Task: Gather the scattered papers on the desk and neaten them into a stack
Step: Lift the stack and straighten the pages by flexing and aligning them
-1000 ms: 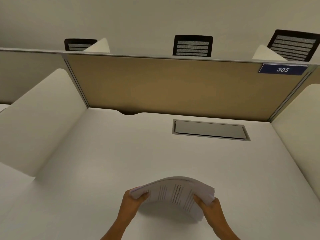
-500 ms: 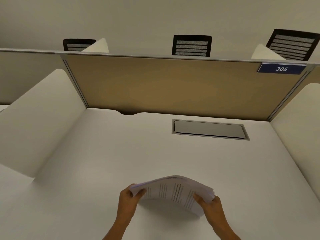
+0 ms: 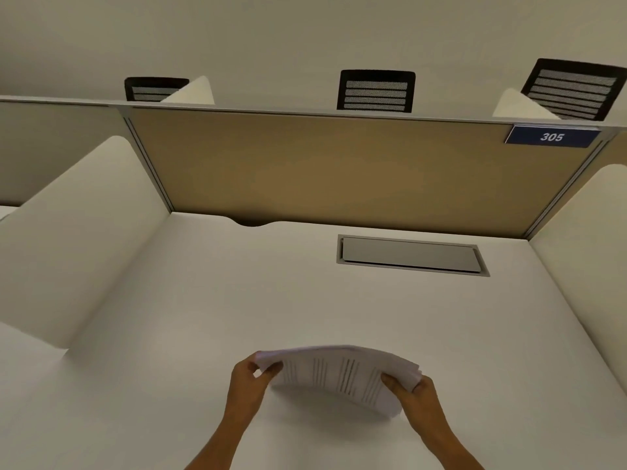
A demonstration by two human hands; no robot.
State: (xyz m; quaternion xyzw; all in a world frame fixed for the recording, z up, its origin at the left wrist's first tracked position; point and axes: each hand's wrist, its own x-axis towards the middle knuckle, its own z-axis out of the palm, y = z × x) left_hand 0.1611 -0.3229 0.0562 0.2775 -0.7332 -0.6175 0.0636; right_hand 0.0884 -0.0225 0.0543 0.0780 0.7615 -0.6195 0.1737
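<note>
A bundle of printed white papers (image 3: 339, 374) is held above the near part of the white desk (image 3: 271, 300), bowed upward in the middle. My left hand (image 3: 249, 385) pinches its left end with thumb and fingers. The right end is gripped by my right hand (image 3: 419, 398). The sheet edges at the right end look slightly fanned. The bundle casts a shadow on the desk under it. No other loose sheets show on the desk.
A grey cable hatch (image 3: 410, 254) is set flush in the desk at the back right. A tan partition (image 3: 322, 171) closes the back, with a blue "305" plate (image 3: 551, 136). White side dividers (image 3: 68, 239) flank the desk. Black chair backs (image 3: 376, 91) rise beyond the partition.
The bundle has turned slightly and sits a little flatter between my hands. Both hands keep their hold and have hardly shifted.
</note>
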